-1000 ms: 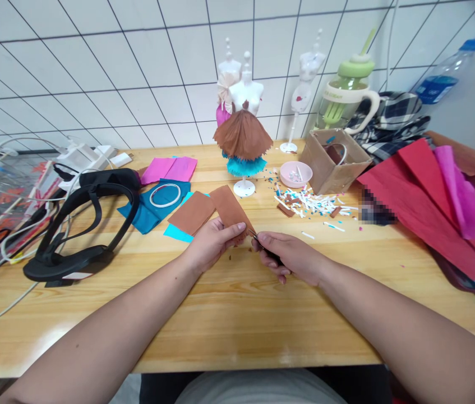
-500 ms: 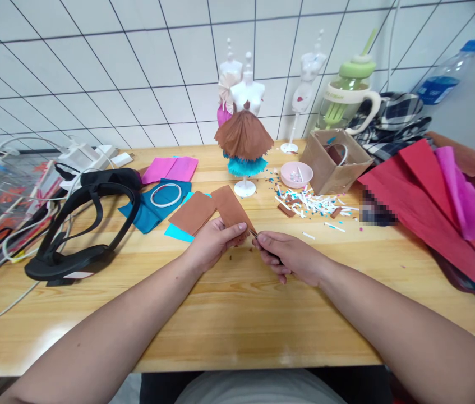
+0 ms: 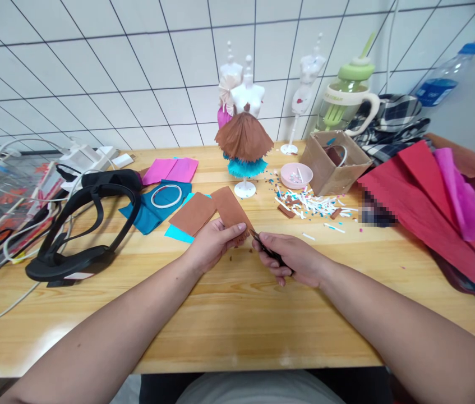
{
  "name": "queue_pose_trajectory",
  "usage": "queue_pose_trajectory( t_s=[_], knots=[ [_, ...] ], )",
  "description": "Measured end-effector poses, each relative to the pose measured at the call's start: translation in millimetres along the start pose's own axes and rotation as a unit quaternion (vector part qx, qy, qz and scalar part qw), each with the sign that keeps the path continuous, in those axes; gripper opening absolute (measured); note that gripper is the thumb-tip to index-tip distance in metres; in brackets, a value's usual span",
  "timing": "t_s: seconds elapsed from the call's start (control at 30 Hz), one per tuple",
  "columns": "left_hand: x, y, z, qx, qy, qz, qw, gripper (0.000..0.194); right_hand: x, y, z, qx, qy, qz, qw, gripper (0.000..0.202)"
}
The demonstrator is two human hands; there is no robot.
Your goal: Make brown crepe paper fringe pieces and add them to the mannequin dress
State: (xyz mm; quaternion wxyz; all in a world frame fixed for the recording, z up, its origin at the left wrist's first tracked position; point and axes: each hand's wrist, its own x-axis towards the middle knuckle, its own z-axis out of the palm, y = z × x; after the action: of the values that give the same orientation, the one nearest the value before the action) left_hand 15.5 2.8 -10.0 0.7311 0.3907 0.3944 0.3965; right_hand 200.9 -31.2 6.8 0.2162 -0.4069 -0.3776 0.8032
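Observation:
My left hand (image 3: 217,242) pinches a folded strip of brown crepe paper (image 3: 231,207) near its lower end, thumb on top. My right hand (image 3: 294,255) is closed around small dark scissors (image 3: 270,248), whose blades meet the strip's lower right corner. That lower edge looks jagged, and tiny brown snips lie on the wood beneath. Left of the strip rests another brown paper piece (image 3: 194,213) over a bright blue sheet (image 3: 178,231). Behind stands a white mini dress form (image 3: 248,95) wearing a brown and turquoise paper skirt (image 3: 243,137).
A pink dish (image 3: 296,175), paper scraps (image 3: 313,202) and a cardboard box (image 3: 335,163) stand to the right, before a green-lidded jug (image 3: 344,98). Red crepe paper (image 3: 424,213) covers the far right. A black headset strap (image 3: 90,255) and cables lie left. Teal paper (image 3: 157,216) holds a white ring (image 3: 166,196).
The scissors have shifted slightly in my right hand, and more of their dark handle shows. My left hand and the brown strip stay almost where they were.

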Motion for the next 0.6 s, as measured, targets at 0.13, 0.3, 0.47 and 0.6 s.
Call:
queue_pose_trajectory(
  t_s=[0.13, 0.3, 0.47, 0.6],
  knots=[
    [0.1, 0.0, -0.4, 0.006, -0.001, -0.005, 1.0, 0.03, -0.1, -1.1, 0.3, -0.01, 0.006, 0.0, 1.0, 0.03],
    [0.0, -0.6, -1.9, 0.009, -0.009, 0.001, 1.0, 0.026, -0.2, -2.9, 0.5, -0.015, -0.002, -0.002, 1.0, 0.03],
    [0.5, -1.4, -3.6, 0.015, -0.01, 0.005, 1.0, 0.021, -0.5, -3.0, 0.6, -0.026, 0.004, -0.008, 1.0, 0.029],
    [0.8, -1.8, -4.2, 0.018, -0.013, 0.002, 1.0, 0.023, 0.5, -2.7, 0.7, -0.033, 0.007, -0.009, 0.999, 0.03]
  ],
)
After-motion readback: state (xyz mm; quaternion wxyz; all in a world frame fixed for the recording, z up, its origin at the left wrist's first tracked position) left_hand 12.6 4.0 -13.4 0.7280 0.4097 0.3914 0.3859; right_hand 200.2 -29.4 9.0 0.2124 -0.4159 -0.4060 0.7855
